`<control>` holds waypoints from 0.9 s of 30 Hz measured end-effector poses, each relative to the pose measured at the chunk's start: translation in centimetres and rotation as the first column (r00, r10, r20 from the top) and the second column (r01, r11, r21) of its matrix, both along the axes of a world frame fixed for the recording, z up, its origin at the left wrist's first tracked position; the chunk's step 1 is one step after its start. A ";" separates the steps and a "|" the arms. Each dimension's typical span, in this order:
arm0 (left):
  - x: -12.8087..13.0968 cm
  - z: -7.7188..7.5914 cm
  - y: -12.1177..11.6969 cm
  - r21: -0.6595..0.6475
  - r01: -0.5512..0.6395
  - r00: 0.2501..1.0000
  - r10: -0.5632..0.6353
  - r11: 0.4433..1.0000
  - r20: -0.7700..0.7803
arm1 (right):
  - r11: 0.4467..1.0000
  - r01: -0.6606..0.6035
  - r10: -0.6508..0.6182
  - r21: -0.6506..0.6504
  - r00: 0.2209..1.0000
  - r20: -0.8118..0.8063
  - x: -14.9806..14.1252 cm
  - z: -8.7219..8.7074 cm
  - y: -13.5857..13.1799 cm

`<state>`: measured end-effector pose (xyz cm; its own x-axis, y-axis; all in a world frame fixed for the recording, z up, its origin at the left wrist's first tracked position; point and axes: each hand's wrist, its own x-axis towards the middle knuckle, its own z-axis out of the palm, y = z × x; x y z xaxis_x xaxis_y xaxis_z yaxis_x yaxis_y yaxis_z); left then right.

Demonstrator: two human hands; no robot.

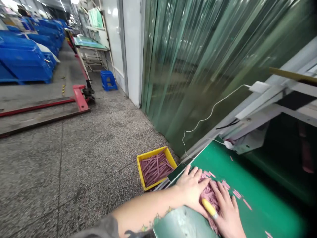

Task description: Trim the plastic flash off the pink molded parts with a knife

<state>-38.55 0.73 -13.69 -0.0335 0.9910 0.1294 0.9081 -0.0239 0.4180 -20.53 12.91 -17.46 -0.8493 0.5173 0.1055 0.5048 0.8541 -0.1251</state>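
Note:
A heap of small pinkish-purple strips [209, 195] lies on the green conveyor belt [272, 205]. On its left side rests my left hand [192, 186], palm down, fingers spread and partly over the heap. My right hand [228, 210] lies against the other side with its fingers stretched out. Its thumb wears a yellow finger cover [209, 207] and points across the strips. Both hands touch the heap from opposite sides; neither is closed round it. Several loose strips [237, 193] are scattered on the belt beyond my fingers.
A yellow crate [139, 170] of longer purple sticks stands on the floor left of the belt. A white machine frame [255, 115] overhangs the belt. Behind hangs a plastic strip curtain [178, 72]. A red pallet jack [80, 97], blue stool [108, 80] and blue bins [24, 56] are farther left.

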 end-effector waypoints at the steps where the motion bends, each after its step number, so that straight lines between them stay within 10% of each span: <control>1: -2.2 0.0 0.0 -0.022 -0.001 1.000 0.002 1.000 0.027 | 1.000 0.006 -0.006 -0.012 1.000 -0.002 -2.4 0.3 -0.3; 12: -19.2 -1.8 2.6 -0.263 -0.035 0.968 0.099 0.964 0.232 | 0.943 0.282 -0.310 -0.179 0.938 -0.154 -21.3 3.0 0.9; 15: -20.6 -2.0 2.4 -0.318 -0.049 0.953 0.140 0.947 0.269 | 0.936 0.295 -0.330 -0.189 0.925 -0.188 -19.3 4.3 2.5; 19: -21.9 -3.2 -1.2 -0.386 -0.149 0.906 0.282 0.911 0.315 | 0.915 0.383 -0.402 -0.123 0.888 -0.223 -8.5 4.6 5.1; 23: -20.6 -6.2 -10.4 -0.497 -0.285 0.814 0.481 0.820 0.327 | 0.756 0.642 -0.653 -0.126 0.754 -0.075 0.3 2.8 5.8; 27: -14.8 -9.5 -21.0 -0.655 -0.393 0.703 0.670 0.645 0.239 | 0.841 0.510 -0.527 -0.179 0.848 -0.057 -3.6 2.3 3.6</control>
